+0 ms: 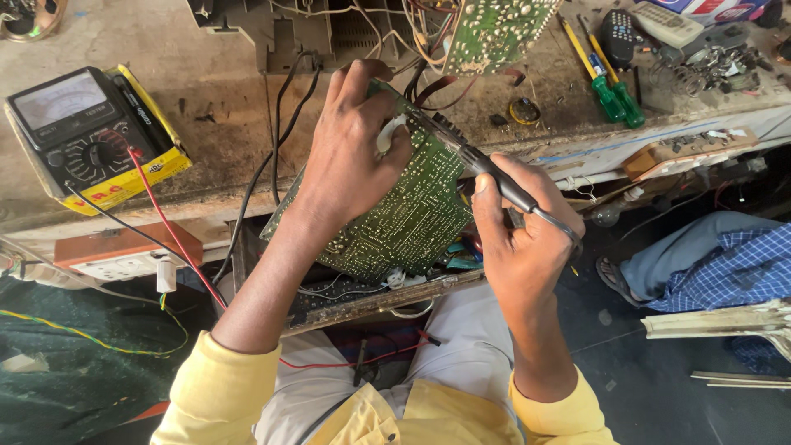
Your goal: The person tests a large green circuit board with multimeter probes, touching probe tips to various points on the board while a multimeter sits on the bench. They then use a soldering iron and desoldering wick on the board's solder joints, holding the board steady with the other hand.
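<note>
Gripping the green circuit board (404, 210) with our left hand (354, 156), our right hand (515, 239) clasps the soldering iron (486, 169) against it.

The circuit board (404, 214) is green, speckled all over with small silver solder dots, and a second green board (494, 29) lies above it. The soldering iron (494, 177) has a black handle. The analog multimeter (86, 136) is black in a yellow case, with one red lead (169, 227) and one black lead (115, 222). Two screwdrivers (610, 78) have yellow shafts and green handles. The sleeves (222, 387) are pale yellow. Another person's shirt (741, 268) is blue-and-white checked.
</note>
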`<state>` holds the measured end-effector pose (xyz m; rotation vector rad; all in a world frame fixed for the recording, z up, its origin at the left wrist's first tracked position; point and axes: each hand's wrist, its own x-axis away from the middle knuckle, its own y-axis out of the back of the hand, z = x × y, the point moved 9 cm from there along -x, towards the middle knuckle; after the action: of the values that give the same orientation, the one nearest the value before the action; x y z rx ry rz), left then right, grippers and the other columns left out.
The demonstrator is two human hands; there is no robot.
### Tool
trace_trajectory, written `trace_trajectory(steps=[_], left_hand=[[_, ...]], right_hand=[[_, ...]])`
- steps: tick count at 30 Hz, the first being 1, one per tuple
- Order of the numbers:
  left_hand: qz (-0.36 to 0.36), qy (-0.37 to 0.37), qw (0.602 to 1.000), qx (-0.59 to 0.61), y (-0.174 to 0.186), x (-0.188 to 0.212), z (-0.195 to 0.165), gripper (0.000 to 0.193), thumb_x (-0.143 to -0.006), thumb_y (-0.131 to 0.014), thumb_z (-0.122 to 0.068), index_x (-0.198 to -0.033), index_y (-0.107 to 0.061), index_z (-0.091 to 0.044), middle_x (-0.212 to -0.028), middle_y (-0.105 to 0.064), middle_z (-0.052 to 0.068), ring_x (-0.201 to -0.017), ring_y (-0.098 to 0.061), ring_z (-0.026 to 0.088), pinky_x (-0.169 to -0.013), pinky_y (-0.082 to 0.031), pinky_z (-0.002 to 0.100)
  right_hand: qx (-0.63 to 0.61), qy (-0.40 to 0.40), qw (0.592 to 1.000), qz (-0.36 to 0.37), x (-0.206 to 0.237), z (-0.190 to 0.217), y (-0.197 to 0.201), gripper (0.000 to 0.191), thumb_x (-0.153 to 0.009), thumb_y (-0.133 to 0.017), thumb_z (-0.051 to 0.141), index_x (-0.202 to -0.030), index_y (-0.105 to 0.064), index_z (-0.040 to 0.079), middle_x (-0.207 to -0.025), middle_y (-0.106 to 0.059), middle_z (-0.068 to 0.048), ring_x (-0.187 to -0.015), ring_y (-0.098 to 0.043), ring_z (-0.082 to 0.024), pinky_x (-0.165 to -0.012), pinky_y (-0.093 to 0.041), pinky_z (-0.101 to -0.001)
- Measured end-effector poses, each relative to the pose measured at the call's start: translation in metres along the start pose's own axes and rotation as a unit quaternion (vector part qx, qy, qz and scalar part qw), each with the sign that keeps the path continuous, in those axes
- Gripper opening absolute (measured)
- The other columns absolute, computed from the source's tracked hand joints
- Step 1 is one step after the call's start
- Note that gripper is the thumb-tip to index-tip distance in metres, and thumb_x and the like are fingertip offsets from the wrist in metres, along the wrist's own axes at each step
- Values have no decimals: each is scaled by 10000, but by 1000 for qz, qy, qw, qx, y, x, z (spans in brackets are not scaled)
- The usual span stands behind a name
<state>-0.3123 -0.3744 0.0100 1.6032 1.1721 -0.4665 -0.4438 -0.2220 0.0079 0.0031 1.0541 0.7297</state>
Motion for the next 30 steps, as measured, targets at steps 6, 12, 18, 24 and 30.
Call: trace_trajectory(steps=[6,12,18,24,30], left_hand=[[-2,7,1000,14,-1,1,2,154,-834,-686,-44,-962,-667,39,-1292,-554,176,-1197,-542,368,-988,-500,456],[1,6,1000,8,-1,0,3,161,-818,-683,-44,-955,-676,39,-1285,-556,181,-1189,-539,374,-1005,-494,456],[-3,11,1000,19,2,-2,0,185,-808,-685,-56,-968,-688,36,-1260,-564,195,-1150,-537,390,-1005,-475,463],[0,15,1000,22,4,-1,-1,165,-810,-683,-73,-934,-677,36,-1266,-564,204,-1139,-538,395,-1000,-471,466],[2,18,999,33,9,3,-3,189,-826,-681,-71,-979,-689,39,-1292,-558,197,-1180,-532,393,-1021,-467,463]], right_hand=[[-1,16,1000,8,2,2,-1,208,-1041,-702,-66,-1239,-645,-86,-1084,-702,-157,-904,-697,-145,-753,-574,-253],[-69,-50,996,6,0,-14,-3,200,-1028,-692,-64,-1222,-650,-92,-1015,-713,-126,-844,-702,-119,-741,-586,-252],[-52,-41,998,-4,-3,-10,-2,190,-1011,-700,-55,-1192,-666,-100,-979,-714,-114,-813,-699,-115,-710,-579,-245],[-46,-21,999,-7,-4,-3,0,196,-1001,-696,-53,-1189,-663,-100,-979,-707,-116,-810,-707,-115,-698,-580,-245],[-63,-22,998,-11,3,-5,1,189,-1018,-681,-60,-1202,-658,-95,-956,-714,-109,-817,-709,-116,-720,-576,-246]])
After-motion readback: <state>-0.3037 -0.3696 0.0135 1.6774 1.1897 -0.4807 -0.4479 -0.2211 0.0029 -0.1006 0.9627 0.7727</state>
